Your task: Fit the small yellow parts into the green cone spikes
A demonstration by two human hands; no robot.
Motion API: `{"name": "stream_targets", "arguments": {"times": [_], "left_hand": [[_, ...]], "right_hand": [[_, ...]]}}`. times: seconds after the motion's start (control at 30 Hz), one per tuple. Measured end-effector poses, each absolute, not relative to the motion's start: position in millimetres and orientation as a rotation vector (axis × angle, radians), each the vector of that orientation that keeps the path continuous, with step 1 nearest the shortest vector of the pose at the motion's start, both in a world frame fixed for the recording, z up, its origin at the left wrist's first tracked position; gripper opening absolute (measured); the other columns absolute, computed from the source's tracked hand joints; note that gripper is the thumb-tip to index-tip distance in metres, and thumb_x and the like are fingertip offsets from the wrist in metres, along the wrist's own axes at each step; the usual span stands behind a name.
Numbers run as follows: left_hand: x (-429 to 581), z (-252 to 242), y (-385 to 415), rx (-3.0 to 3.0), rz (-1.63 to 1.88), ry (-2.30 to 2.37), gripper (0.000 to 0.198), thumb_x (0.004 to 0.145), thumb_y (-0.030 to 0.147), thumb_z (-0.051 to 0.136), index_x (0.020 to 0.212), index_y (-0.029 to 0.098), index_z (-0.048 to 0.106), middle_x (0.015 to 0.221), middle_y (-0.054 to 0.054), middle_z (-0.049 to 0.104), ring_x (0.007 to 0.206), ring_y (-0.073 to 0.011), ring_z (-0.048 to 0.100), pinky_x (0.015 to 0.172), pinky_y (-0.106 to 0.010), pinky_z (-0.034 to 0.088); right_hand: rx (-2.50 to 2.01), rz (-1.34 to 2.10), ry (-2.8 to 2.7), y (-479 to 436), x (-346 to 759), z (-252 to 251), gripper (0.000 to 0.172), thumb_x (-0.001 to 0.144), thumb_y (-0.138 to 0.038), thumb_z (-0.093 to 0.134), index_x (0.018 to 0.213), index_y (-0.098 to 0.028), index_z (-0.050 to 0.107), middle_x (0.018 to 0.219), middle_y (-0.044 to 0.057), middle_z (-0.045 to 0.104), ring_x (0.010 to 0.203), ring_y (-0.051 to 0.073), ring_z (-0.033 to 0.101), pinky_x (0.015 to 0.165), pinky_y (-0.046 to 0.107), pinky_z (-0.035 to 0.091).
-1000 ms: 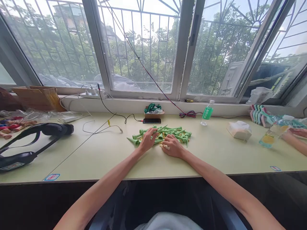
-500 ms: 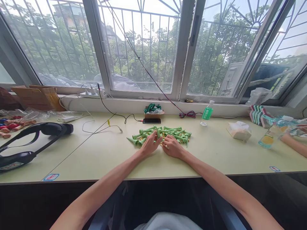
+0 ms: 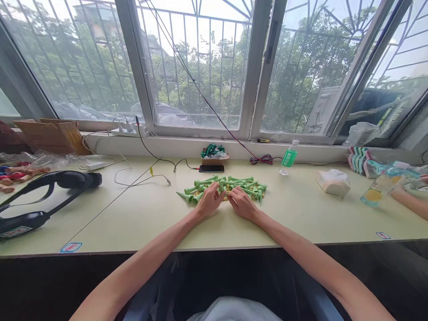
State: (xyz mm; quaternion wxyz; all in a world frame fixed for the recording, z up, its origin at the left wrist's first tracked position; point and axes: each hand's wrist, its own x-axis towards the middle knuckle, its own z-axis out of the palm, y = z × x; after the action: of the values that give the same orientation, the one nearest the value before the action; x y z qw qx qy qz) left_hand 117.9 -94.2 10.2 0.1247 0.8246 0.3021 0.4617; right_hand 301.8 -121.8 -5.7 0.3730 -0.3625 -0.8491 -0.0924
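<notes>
A heap of green cone-shaped plastic pieces (image 3: 245,183) with small yellow parts among them lies on the pale table (image 3: 140,218) in front of me. My left hand (image 3: 210,199) rests at the heap's near edge, fingers curled round one green cone (image 3: 221,186) that stands up between thumb and fingers. My right hand (image 3: 241,201) sits close beside it, fingers bent and pinched over something small and yellow that I cannot make out. The two hands almost touch.
A black phone (image 3: 211,168) and a small box of green stuff (image 3: 214,154) lie behind the heap. A green-labelled bottle (image 3: 288,158), a tissue pack (image 3: 333,182), black headset (image 3: 43,196) and cables share the table. Another person's arm (image 3: 409,201) shows at far right.
My left hand went from lying spread on the heap to closed round one green cone. My right hand shifted slightly toward it. The other person's hand at far right drew back.
</notes>
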Motion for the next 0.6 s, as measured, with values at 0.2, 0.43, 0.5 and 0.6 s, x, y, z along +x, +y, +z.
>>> {"name": "stream_targets", "arguments": {"times": [0.2,0.43,0.5,0.6], "left_hand": [[118.1,9.8,-95.9,2.278,1.331,0.870,0.018,0.091,0.037,0.051,0.088,0.019,0.047,0.081,0.000,0.051,0.058,-0.0094,0.057,0.046,-0.020,0.048],[118.8,11.8,-99.2,2.084,1.288,0.816,0.022,0.094,0.040,0.046,0.090,0.019,0.051,0.063,0.001,0.053,0.046,-0.0110,0.058,0.039,-0.022,0.049],[118.7,12.5,-99.8,2.056,1.262,0.820,0.024,0.094,0.042,0.045,0.088,0.019,0.050,0.054,0.003,0.051,0.042,-0.0115,0.056,0.038,-0.022,0.048],[118.5,13.2,-100.8,2.070,1.215,0.826,0.024,0.095,0.042,0.044,0.089,0.019,0.050,0.048,0.005,0.050,0.037,-0.0111,0.053,0.036,-0.021,0.045]], "right_hand": [[-0.975,-0.241,-2.104,-119.3,302.3,-7.2,0.019,0.098,-0.021,0.041,0.089,-0.020,0.057,0.081,0.006,0.056,0.082,0.021,0.052,0.074,0.033,0.047],[-0.944,-0.192,-1.925,-120.7,302.0,-3.9,0.022,0.101,-0.024,0.034,0.102,-0.020,0.056,0.089,0.008,0.059,0.086,0.021,0.056,0.077,0.034,0.049],[-0.935,-0.180,-1.902,-122.6,302.0,-1.9,0.022,0.101,-0.024,0.033,0.104,-0.020,0.055,0.089,0.008,0.059,0.086,0.021,0.057,0.077,0.034,0.049],[-0.932,-0.168,-1.884,-125.8,302.0,0.5,0.022,0.101,-0.024,0.033,0.105,-0.021,0.054,0.088,0.008,0.059,0.084,0.021,0.058,0.076,0.034,0.049]]}}
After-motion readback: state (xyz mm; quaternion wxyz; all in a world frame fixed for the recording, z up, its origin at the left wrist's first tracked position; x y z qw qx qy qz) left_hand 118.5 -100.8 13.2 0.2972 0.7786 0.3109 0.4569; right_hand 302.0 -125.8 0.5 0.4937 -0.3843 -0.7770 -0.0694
